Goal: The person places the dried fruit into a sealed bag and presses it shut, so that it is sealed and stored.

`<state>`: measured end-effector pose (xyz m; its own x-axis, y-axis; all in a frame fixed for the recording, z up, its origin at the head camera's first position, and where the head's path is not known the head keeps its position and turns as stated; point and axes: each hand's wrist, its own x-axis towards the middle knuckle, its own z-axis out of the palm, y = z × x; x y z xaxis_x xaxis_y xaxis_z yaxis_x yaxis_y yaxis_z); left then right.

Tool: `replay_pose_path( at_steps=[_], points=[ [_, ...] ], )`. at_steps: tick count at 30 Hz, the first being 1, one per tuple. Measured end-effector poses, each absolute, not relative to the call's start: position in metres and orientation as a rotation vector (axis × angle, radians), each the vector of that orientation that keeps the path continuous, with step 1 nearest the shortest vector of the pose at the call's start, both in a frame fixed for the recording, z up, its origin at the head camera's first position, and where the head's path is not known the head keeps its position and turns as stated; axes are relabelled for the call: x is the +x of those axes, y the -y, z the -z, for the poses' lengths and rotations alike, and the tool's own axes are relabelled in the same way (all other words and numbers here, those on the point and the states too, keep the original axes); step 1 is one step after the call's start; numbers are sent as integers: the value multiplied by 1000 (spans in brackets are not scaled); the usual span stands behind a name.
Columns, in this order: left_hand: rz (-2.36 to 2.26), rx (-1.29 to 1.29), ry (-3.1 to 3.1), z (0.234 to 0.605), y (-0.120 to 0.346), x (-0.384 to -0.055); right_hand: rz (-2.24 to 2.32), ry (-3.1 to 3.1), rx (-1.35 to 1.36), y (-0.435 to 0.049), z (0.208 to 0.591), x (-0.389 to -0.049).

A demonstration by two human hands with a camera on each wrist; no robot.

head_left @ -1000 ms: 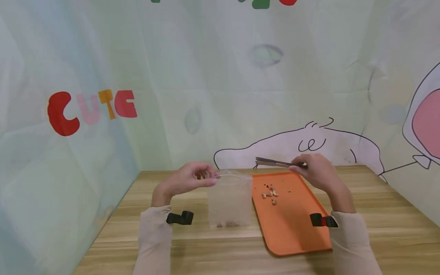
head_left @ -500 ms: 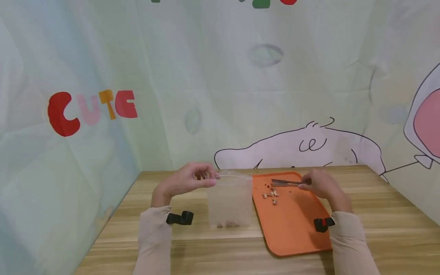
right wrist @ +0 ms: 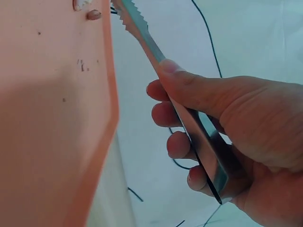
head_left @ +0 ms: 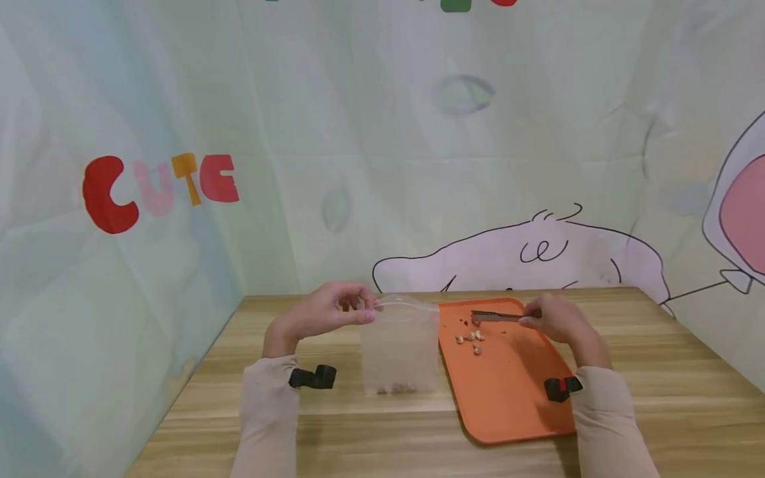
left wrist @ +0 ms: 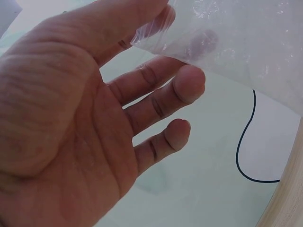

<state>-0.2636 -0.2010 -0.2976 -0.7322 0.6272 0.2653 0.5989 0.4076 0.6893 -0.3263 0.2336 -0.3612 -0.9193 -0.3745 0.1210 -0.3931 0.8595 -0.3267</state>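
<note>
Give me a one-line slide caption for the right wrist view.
Right grip around serrated metal tongs, alongside an orange tray bearing small nut-like pieces and dark crumbs.

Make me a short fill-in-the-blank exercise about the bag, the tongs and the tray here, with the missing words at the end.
1. The left hand holds the clear bag, which in the head view is to the ____ of the tray.
2. The right hand grips the metal tongs above a tray whose colour is ____.
3. The small pieces inside the bag lie at its ____.

Missing words: left; orange; bottom.
</note>
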Motion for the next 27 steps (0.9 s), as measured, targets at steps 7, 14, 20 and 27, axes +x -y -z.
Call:
replay_pose_path(
  at_steps=[7,14,20,27],
  points=[
    [-1251,1130,-2603,297,202,-263,-549,2999,606,-235,369,-329],
    [-1238,1138,-2615,297,203,-264,-555,2976,580,-236,371,-331],
    [-1242,1135,-2613,297,202,-265,-552,2968,586,-238,368,-331],
    [-1238,1144,-2602,298,201,-267,-617,3008,608,-237,373,-330]
  ],
)
